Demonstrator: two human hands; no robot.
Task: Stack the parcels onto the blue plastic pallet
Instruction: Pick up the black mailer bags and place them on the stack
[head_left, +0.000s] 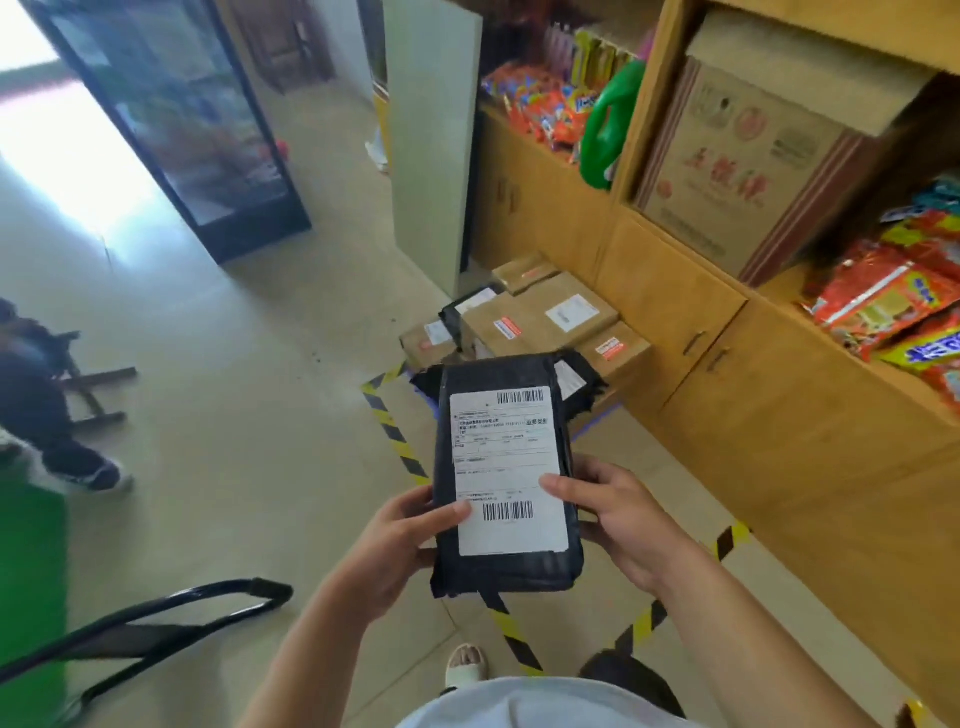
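Observation:
I hold a black plastic parcel (506, 566) with a white shipping label at chest height. My left hand (400, 545) grips its left edge and my right hand (618, 514) grips its right edge, thumbs on the label. Beyond it, several brown cardboard parcels (540, 317) and another black bag parcel (576, 382) lie stacked on the floor beside the wooden cabinet. Only a thin blue edge of the pallet (602, 415) shows under them, the held parcel hiding most of it.
Yellow-black hazard tape (395, 431) marks the floor around the stack. A wooden cabinet (727, 364) with snack packets and a carton runs along the right. A black cart handle (171, 618) is at lower left, another person's legs (47, 415) at far left, a glass-door fridge (182, 114) behind.

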